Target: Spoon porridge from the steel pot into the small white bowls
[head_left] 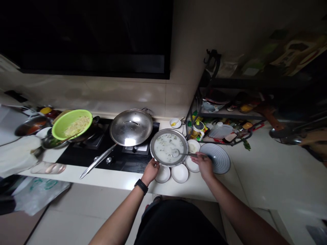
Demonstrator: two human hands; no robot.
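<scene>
A round metal basin (152,146) holds a whitish liquid with dark green bits floating in it. My left hand (150,170), with a black watch on the wrist, is closed on the basin's near left rim. In my right hand (204,166) is the handle of a metal ladle (187,154), whose bowl dips into the liquid. Several small white bowls, among them one at the front (180,173), stand close along the near and right sides of the basin. A larger blue-and-white patterned bowl (221,158) lies just beyond my right hand.
Left of the basin, a lidded pan (131,127) sits on the black stove (76,154), its long handle jutting over the counter edge. A green basin (57,127) of pale shreds is farther left. The rack (232,115) at right holds jars and bottles.
</scene>
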